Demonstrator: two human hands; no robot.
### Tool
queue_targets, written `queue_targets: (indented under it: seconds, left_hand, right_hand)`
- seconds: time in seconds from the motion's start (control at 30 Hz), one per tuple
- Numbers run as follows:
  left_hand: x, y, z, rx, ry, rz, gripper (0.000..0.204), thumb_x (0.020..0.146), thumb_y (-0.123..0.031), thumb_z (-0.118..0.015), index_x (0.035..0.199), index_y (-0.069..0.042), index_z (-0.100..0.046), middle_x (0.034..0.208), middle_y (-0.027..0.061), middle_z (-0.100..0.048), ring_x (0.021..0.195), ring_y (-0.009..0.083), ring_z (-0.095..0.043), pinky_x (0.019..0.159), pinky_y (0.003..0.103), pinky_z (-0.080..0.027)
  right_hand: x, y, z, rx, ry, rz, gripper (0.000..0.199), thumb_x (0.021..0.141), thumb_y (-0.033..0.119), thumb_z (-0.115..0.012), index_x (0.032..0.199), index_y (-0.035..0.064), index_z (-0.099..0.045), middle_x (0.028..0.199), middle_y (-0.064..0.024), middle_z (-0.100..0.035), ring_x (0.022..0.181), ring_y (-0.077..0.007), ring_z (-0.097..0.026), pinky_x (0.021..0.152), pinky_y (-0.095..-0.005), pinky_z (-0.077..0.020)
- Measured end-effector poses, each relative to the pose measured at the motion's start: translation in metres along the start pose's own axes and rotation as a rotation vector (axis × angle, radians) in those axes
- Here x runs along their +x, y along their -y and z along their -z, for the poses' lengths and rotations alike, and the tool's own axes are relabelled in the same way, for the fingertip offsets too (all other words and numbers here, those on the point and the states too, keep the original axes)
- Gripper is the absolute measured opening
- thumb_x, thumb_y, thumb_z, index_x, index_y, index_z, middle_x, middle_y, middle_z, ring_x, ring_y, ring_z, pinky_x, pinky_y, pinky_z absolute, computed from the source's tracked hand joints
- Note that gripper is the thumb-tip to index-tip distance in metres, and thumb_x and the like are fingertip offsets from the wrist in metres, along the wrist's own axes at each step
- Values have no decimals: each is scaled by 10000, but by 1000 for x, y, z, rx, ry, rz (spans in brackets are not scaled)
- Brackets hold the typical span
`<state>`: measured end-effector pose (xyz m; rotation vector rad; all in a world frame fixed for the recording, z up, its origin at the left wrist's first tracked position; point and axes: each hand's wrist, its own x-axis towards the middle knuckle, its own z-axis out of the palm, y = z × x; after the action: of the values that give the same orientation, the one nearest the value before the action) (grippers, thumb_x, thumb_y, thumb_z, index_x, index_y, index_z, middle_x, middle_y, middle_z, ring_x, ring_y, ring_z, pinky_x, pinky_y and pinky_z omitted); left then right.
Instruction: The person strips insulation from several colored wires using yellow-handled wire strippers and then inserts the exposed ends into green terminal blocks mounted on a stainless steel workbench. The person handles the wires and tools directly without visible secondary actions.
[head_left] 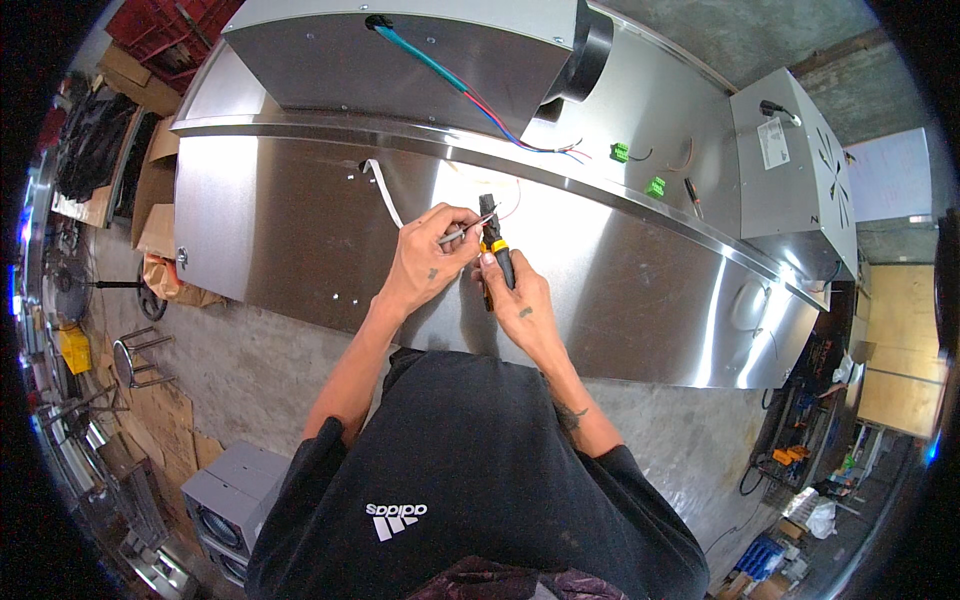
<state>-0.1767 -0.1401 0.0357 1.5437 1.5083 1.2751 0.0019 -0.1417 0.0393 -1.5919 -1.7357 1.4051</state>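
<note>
A light grey cable [384, 192] rises from a hole in the stainless steel panel [270, 220] and runs to my left hand [425, 262]. My left fingers are closed on this cable near its end, where thin wires, one of them reddish, stick out. My right hand [522, 305] grips black and yellow wire pliers [489, 210] by the handles. The dark jaws point away from me, and the thin wires lie beside or across them. Whether the jaws bite on a wire is too small to tell. Both hands are close together above the panel.
Beyond the panel's raised edge stands a metal housing with a teal-sleeved wire bundle [420, 58]. To its right lie green terminal blocks [620, 152] and a small screwdriver [694, 198]. A grey metal box [795, 180] stands at the far right. A stool [140, 358] is on the left floor.
</note>
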Motion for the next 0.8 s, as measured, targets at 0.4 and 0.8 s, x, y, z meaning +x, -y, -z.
queue_targets:
  seconds: [0.4, 0.8]
  left_hand:
    - [3, 1, 4, 46, 22, -47, 216, 938, -83, -755, 1125, 24, -742, 965, 71, -734, 698, 74, -607, 586, 255, -493]
    - [4, -3, 2, 32, -13, -47, 158, 910, -49, -763, 1053, 15, -747, 895, 52, -705, 648, 67, -557, 570, 253, -454]
  right_hand:
    - [-3, 3, 4, 76, 14, 3, 425, 1108, 361, -583, 1092, -55, -672, 888, -127, -759, 745, -133, -656, 652, -321, -517]
    - [-5, 13, 4, 138, 10, -41, 468, 1112, 395, -577, 1017, -56, -657, 820, -127, -740, 715, -158, -695, 627, -320, -544]
